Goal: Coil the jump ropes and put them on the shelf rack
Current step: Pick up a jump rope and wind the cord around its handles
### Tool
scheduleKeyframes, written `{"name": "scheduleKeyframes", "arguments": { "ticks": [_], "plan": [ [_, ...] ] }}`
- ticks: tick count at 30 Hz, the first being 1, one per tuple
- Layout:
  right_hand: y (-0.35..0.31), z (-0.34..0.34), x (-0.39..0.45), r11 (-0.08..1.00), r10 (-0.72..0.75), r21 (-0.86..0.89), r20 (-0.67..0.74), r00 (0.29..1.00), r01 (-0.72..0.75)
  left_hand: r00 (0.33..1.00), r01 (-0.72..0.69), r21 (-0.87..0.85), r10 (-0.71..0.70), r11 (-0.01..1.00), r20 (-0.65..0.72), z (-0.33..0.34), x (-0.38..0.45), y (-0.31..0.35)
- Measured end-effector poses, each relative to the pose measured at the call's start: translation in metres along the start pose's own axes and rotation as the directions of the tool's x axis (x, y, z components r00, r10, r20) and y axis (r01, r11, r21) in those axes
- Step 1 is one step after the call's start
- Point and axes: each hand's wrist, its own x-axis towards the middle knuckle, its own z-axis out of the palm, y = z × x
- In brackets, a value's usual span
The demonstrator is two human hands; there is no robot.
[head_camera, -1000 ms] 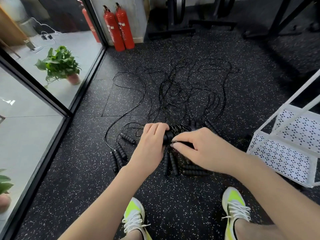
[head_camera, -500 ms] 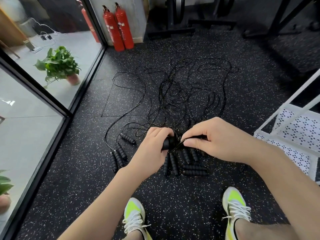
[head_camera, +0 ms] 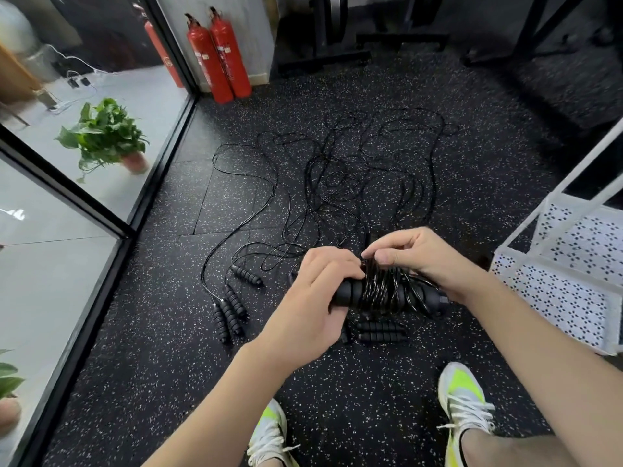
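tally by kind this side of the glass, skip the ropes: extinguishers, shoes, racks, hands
fire extinguishers: 2
shoes: 2
white rack: 1
hands: 2, left hand and right hand
total: 7

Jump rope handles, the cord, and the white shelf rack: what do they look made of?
Jump rope handles: matte black with ribbed segments, probably foam or soft rubber. Cord: thin and glossy with bright glints, likely plastic-coated; the core cannot be told. White shelf rack: flat perforated panels and slim straight bars, most likely painted metal.
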Motion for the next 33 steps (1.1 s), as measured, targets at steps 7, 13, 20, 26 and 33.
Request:
{"name": "scheduleKeyframes", "arguments": {
  "ticks": [7, 13, 20, 26, 33],
  "plan": [
    [0.041, 0.010, 0.000, 0.834, 0.250, 0.504, 0.015, 0.968, -0.224, 0.974, 0.159, -0.133, -0.177, 0.978, -0.142, 0.012, 0.010, 0.006],
    [0.048, 0.033, 0.014, 0.990, 0.106, 0.094, -0.035, 0.994, -0.102, 0.870, 0.412, -0.156, -0.439, 0.898, -0.226, 0.024, 0.039, -0.017],
    [0.041, 0.066, -0.026, 0.812, 0.113, -0.579, 0.027, 0.993, -0.076, 0.847, 0.477, -0.049, -0.474, 0.878, -0.240, 0.040, 0.023, -0.030],
    [0.011, 0.073, -0.062, 0.343, -0.146, -0.932, 0.073, 0.987, 0.120, 0.868, 0.489, -0.041, -0.491, 0.871, -0.073, 0.030, -0.008, -0.006],
    [-0.028, 0.059, -0.063, 0.071, -0.532, -0.944, 0.237, 0.813, 0.321, 0.864, 0.503, -0.071, -0.500, 0.861, 0.062, -0.011, -0.021, 0.023]
  ]
}}
